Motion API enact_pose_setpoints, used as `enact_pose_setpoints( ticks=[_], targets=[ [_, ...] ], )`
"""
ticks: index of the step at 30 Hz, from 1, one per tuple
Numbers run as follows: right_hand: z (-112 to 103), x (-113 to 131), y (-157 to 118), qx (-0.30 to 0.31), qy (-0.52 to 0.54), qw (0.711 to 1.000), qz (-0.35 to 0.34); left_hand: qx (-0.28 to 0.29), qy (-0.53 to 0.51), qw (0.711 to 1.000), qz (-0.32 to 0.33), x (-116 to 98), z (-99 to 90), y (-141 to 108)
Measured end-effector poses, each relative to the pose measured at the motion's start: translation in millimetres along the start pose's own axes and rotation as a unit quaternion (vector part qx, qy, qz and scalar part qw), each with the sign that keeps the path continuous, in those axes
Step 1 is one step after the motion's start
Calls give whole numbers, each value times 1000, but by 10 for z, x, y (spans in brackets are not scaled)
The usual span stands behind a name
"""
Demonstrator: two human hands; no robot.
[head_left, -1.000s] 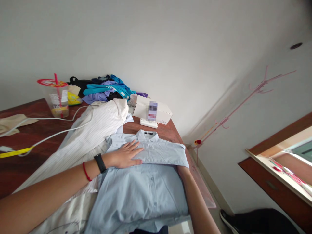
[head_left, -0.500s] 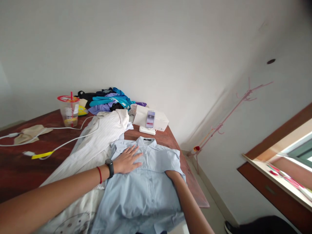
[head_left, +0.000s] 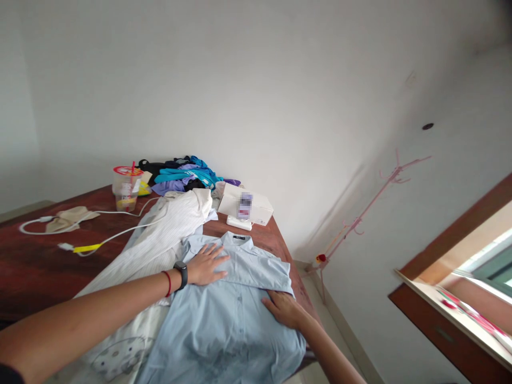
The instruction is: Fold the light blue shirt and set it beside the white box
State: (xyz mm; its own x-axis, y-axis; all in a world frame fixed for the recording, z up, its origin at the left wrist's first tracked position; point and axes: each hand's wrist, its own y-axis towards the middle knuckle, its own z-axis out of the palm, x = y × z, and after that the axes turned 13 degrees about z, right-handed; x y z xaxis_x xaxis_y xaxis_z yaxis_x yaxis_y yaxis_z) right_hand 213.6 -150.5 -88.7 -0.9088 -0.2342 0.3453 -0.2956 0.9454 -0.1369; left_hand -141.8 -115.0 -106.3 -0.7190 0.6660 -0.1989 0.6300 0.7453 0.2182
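Note:
A light blue button-up shirt (head_left: 236, 325) lies front side up on the table, its collar pointing away from me and one sleeve laid across its chest. My left hand (head_left: 206, 265) rests flat on the upper chest of the shirt with its fingers spread. On the right side, my right hand (head_left: 286, 309) lies low against the shirt at the edge of the folded sleeve. Its thumb stands apart, and its fingertips are partly hidden at the sleeve's edge. White striped clothing (head_left: 168, 234) lies to the left, partly under the shirt.
A plastic cup with a straw (head_left: 127, 192), a white cable (head_left: 124, 229) and a beige cloth (head_left: 70, 218) are on the wooden table (head_left: 36, 266). Heaped clothes (head_left: 184, 173) and a white box (head_left: 262, 205) stand farther back. A pink coat rack (head_left: 372, 197) leans at right.
My right hand has drawn back from under the sleeve, so its back and thumb now show. The sleeve lies flatter. My left hand stays on the chest; the camera view has shifted slightly.

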Motion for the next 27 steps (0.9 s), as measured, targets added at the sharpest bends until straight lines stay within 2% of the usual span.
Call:
enact_pose_setpoints(
  ticks=[3, 6, 9, 11, 14, 16, 19, 22, 27],
  targets=[
    [-150, 136, -253, -24, 35, 998, -55, -10, 6, 1000, 2, 5, 19, -1],
    [-300, 260, -275, -90, 95, 989, -69, -12, 20, 1000, 3, 2, 36, 1],
    [-364, 292, 11, -170, 156, 971, -55, -6, 29, 1000, 5, -23, 26, 7],
    [-327, 232, 303, -189, 166, 968, -12, -2, 30, 1000, 8, -40, 9, 10],
    [-168, 57, 692, -160, 105, 978, 77, -6, 39, 999, 4, -8, -12, 0],
    [-38, -78, 842, -142, 81, 980, 117, -7, 48, 999, -5, 76, -16, -26],
    [109, -242, 924, -116, 3, 979, 166, -17, 61, 997, -43, 262, -2, -97],
    [164, -321, 952, -100, -52, 974, 198, -48, 68, 995, -58, 401, 17, -166],
    [159, -359, 1011, -105, -60, 962, 245, -42, 73, 995, -59, 395, 7, -189]
  ],
)
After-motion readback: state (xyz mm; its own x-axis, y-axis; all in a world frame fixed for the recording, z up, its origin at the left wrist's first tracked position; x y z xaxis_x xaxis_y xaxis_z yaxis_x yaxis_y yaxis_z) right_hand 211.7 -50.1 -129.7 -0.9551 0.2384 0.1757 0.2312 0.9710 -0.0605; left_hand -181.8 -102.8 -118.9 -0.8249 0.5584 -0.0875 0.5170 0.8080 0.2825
